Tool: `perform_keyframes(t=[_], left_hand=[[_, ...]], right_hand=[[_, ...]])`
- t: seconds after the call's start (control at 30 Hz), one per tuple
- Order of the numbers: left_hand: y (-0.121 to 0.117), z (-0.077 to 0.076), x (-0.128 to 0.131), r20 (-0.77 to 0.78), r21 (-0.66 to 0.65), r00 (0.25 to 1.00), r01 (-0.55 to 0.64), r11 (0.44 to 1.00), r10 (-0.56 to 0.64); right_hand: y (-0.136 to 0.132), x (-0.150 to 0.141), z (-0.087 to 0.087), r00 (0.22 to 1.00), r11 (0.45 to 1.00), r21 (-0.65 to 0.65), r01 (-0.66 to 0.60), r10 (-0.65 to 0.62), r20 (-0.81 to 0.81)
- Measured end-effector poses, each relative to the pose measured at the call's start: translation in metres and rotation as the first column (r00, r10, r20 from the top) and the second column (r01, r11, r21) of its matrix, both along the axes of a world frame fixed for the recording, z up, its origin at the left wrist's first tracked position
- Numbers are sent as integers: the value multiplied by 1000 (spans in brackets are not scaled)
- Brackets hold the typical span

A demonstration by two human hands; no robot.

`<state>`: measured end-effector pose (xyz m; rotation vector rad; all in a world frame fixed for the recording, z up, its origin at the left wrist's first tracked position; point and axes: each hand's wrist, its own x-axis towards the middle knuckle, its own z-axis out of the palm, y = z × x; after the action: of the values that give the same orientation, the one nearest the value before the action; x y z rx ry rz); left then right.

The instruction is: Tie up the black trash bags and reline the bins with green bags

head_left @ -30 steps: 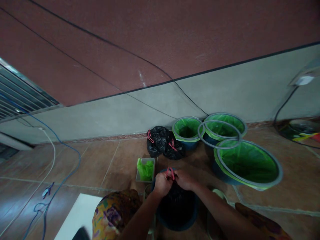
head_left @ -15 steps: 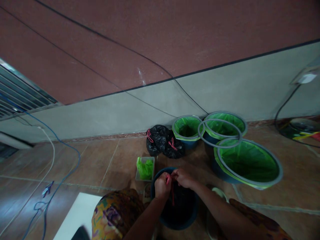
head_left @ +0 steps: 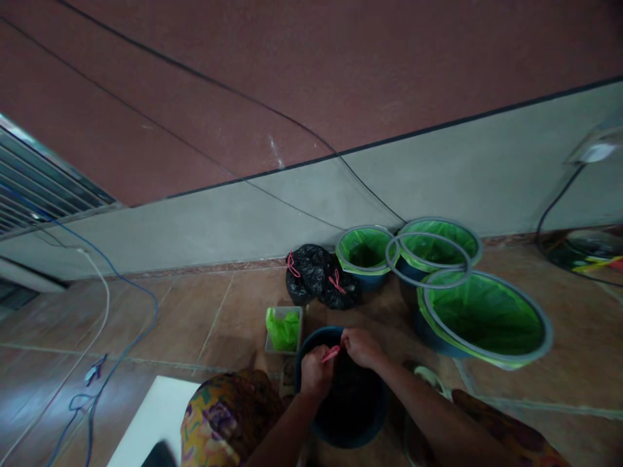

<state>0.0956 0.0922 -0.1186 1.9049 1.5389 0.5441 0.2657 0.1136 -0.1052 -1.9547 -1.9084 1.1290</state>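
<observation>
Both my hands work over a dark blue bin (head_left: pixel 311 337) lined with a black bag (head_left: pixel 351 395), low in the middle of the view. My left hand (head_left: pixel 315 374) is closed on the pink drawstring (head_left: pixel 331 353) of that bag. My right hand (head_left: pixel 359 346) is pinched on the other end of the same pink drawstring, and the two hands touch above the bin's mouth. Two tied black bags (head_left: pixel 316 275) with pink ties lie on the floor just beyond the bin.
Three bins with green liners stand at the right: a small one (head_left: pixel 364 250), a middle one (head_left: pixel 438 243) and a large one (head_left: pixel 484 318); a loose grey ring (head_left: pixel 427 261) rests across them. A small tray of green bags (head_left: pixel 283 329), blue and white cables (head_left: pixel 104 311), a white sheet (head_left: pixel 150 415).
My hands have drawn the pink drawstring from upright to slanting between them; my left hand has dropped lower and nearer to me. The bins and tied bags have stayed put.
</observation>
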Motion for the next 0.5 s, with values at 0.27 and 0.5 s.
perform_keyframes(t=[0.27,0.5], left_hand=[[-5,-6,-7,96,-153,991,-75,985,90],[-7,-5,-25,241,-231,958,-102,968,159]], right_hand=[[-5,0,2,996,1000,5,4,-5,90],[-4,7,7,995,995,-7,-96,96,-35]])
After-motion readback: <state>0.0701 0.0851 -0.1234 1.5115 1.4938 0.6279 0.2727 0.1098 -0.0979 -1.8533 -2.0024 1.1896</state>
